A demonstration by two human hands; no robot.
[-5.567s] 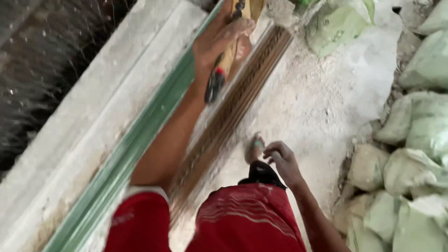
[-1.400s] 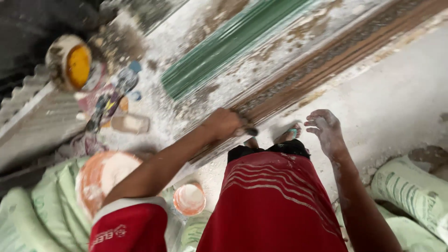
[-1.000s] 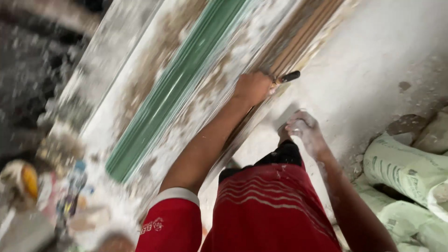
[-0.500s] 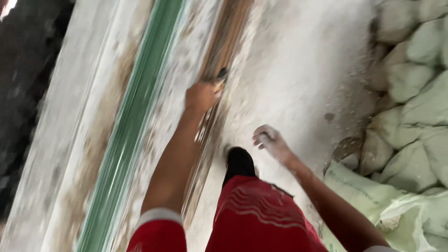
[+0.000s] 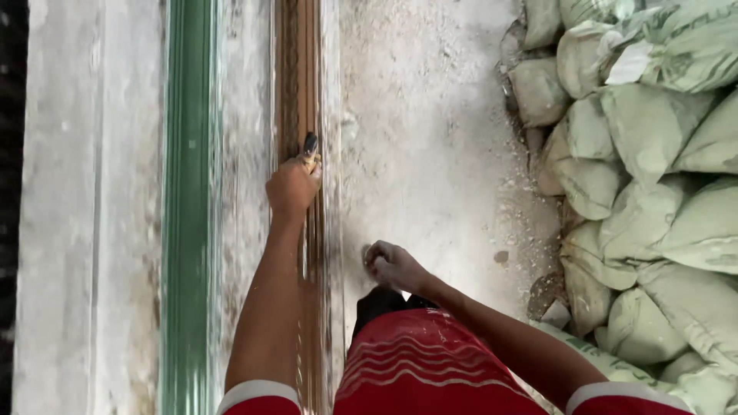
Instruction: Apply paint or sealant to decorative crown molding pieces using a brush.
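left hand [image 5: 292, 187] gripping tool [image 5: 310, 148], on brown strip [image 5: 298, 69]

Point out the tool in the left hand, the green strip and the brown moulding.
tool [image 5: 310, 146], head view, on its dark tip above the left hand [image 5: 292, 187].
green strip [image 5: 188, 154], head view, mid-width.
brown moulding [image 5: 296, 69], head view, upper stretch.

The small tool [image 5: 309, 147] in my left hand [image 5: 292, 187] has a dark tip and a yellowish body. It points away from me, resting on the long brown ribbed moulding [image 5: 298, 84], which runs straight ahead.
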